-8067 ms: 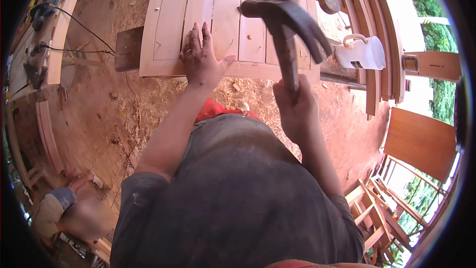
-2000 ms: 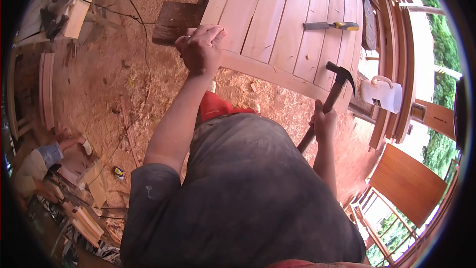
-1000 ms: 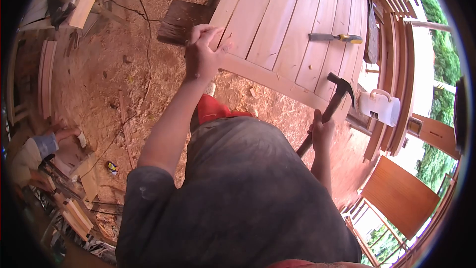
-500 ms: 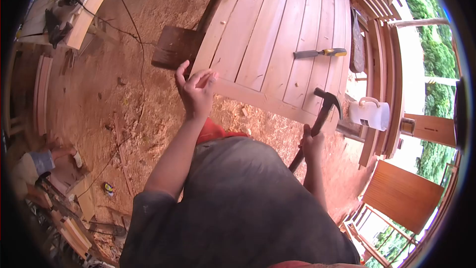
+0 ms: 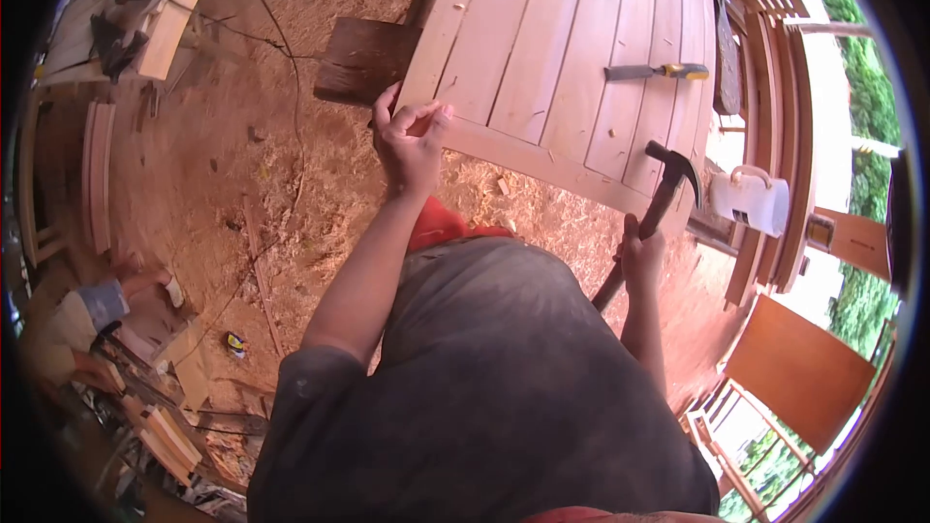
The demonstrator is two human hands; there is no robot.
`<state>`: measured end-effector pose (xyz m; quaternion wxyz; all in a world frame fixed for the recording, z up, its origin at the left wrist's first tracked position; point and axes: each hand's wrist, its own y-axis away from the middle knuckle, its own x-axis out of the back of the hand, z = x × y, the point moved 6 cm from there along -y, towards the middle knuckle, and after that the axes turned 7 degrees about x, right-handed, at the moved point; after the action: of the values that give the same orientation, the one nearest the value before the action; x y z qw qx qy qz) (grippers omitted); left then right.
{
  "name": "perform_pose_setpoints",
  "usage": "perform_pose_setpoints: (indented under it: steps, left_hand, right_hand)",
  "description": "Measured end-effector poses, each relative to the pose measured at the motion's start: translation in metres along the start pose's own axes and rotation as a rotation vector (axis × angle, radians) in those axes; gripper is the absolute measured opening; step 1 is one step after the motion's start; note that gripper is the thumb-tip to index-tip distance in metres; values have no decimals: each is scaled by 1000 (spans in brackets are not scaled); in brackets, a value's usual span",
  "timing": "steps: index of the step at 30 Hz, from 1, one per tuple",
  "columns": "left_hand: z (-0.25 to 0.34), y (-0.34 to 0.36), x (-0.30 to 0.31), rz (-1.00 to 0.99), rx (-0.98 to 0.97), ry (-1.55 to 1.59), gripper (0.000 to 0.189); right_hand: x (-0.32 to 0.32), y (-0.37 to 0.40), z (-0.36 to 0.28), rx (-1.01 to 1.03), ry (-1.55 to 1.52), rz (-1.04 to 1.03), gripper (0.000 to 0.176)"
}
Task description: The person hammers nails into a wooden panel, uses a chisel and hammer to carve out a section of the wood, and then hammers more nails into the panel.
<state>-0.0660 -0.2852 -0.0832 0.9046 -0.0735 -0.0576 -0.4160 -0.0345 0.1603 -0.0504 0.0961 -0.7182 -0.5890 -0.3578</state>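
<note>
My left hand [image 5: 412,147] is at the near left corner of the slatted wooden panel [image 5: 513,24], its thumb and a finger pinched together above the edge. Whatever may be between those fingertips is too small to make out. My right hand [image 5: 641,257] grips a claw hammer [image 5: 668,184] by its dark handle, with the head up by the panel's near right corner. A chisel [image 5: 659,72] with a yellow and black handle lies across the slats, beyond the hammer. Small wood chips are scattered on the panel.
Dark wooden blocks [image 5: 366,60] stand left of the panel. A white jug [image 5: 751,201] is at the right, near stacked boards. Power tools [image 5: 118,44] sit on a bench at upper left, with a cable trailing over the shavings-covered floor. Another person [image 5: 73,324] is at lower left.
The camera view has shifted, so the scene sits further right and higher. Both hands, the hammer and the chisel keep about the same places relative to the panel.
</note>
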Motion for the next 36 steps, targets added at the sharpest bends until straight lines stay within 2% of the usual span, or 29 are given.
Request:
perform_pose_setpoints:
  steps: [7,16,20,21,25,31,36]
  left_hand:
    - [-1,-4,1,18,-67,-149,17]
    - [7,-7,1,-32,-24,-211,22]
    - [1,-6,2,-32,-14,-215,24]
    - [1,-7,2,-25,-21,-205,24]
    - [-2,-7,4,-18,-6,-223,25]
    - [-1,-5,2,-30,19,-164,24]
    - [-1,-5,2,-27,-19,-206,23]
  right_hand:
    - [2,4,-10,16,12,8,35]
    - [10,24,-36,9,-81,48,34]
    - [-9,38,-54,65,-159,-148,33]
    - [-15,37,-61,158,-52,-148,34]
    - [-20,45,-91,267,287,-235,32]
    - [-20,45,-130,479,452,-309,34]
    - [-27,45,-154,499,566,-346,36]
